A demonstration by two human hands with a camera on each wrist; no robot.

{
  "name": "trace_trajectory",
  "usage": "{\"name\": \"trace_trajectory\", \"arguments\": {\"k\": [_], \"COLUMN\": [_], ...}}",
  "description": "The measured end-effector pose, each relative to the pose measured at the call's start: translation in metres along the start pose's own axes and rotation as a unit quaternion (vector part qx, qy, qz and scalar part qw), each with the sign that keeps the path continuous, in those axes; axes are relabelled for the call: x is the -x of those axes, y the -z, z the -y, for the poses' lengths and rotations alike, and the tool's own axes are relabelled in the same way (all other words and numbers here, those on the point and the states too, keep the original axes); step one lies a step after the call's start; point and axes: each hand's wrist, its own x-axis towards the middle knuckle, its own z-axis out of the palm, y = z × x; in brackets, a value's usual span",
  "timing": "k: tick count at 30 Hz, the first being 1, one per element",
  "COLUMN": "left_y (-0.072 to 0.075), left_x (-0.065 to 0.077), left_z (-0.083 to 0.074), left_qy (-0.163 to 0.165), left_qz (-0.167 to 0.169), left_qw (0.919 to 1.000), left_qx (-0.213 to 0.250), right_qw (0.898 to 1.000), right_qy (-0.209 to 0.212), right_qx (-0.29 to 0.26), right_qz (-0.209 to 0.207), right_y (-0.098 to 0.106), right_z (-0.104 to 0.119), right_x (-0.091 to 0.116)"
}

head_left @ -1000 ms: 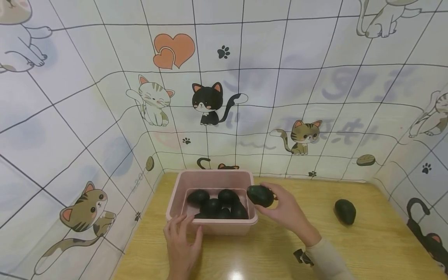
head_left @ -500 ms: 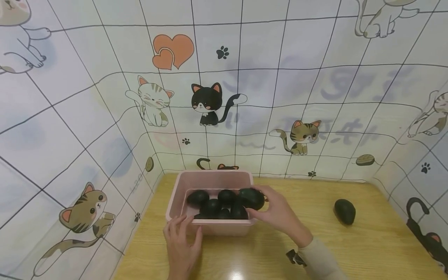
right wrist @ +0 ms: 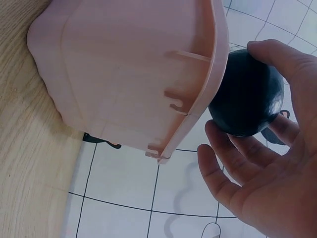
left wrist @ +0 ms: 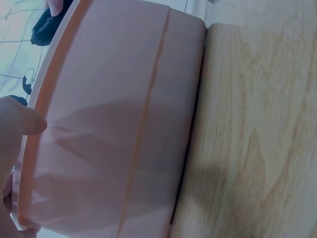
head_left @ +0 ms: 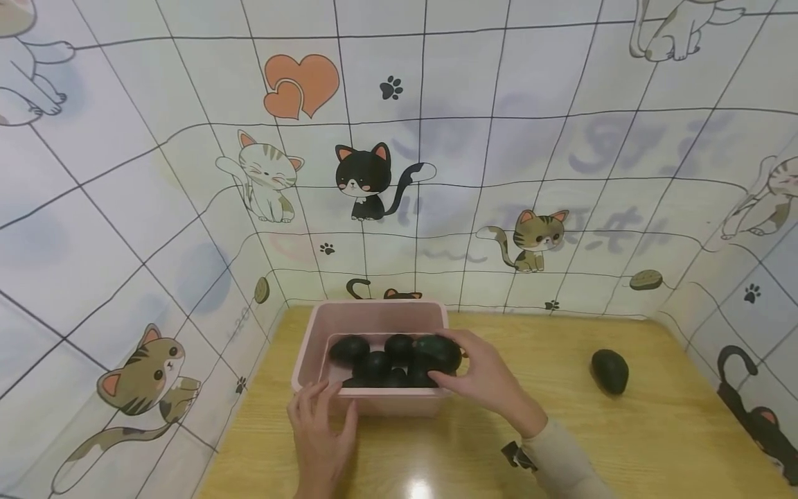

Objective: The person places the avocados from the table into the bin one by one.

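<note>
My right hand (head_left: 483,378) pinches a dark green avocado (head_left: 441,353) between thumb and fingers, over the right end of a pink plastic bin (head_left: 389,392). In the right wrist view this avocado (right wrist: 247,94) is right at the bin's rim, with the thumb on one side and fingertips on the other. Several more avocados (head_left: 349,351) lie in the bin; the front wall partly hides the nearest ones. My left hand (head_left: 321,430) grips the bin's front left corner, fingers over the rim and thumb along the front wall. The left wrist view shows the bin's outer wall (left wrist: 99,99) close up.
Another avocado (head_left: 609,371) lies apart on the wooden table (head_left: 536,346), to the right. Behind and at both sides stand white walls (head_left: 461,159) printed with grid lines and cartoon cats. A small dark piece (head_left: 519,455) shows beside the right sleeve (head_left: 564,461).
My right hand has carried its avocado leftward, from beside the bin's right rim to over the avocados inside. My left hand keeps its place at the corner. The head view has shifted slightly.
</note>
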Motion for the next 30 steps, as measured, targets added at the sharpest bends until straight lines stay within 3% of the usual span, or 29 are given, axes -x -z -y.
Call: {"name": "trace_trajectory", "arguments": {"k": [7,30], "left_y": [0.0,0.001], "left_x": [0.002,0.002], "left_z": [0.001,0.001], "left_qy": [0.025,0.008], "left_qz": [0.023,0.015], "left_qw": [0.9994,0.9998], "left_qx": [-0.002,-0.005], "right_qw": [1.0,1.0], "right_qy": [-0.012,-0.011], "right_qx": [-0.007,-0.01], "right_qz": [0.014,-0.02], "right_y": [-0.002,0.001], "right_z": [0.003,-0.018], "right_x": [0.0,0.007]}}
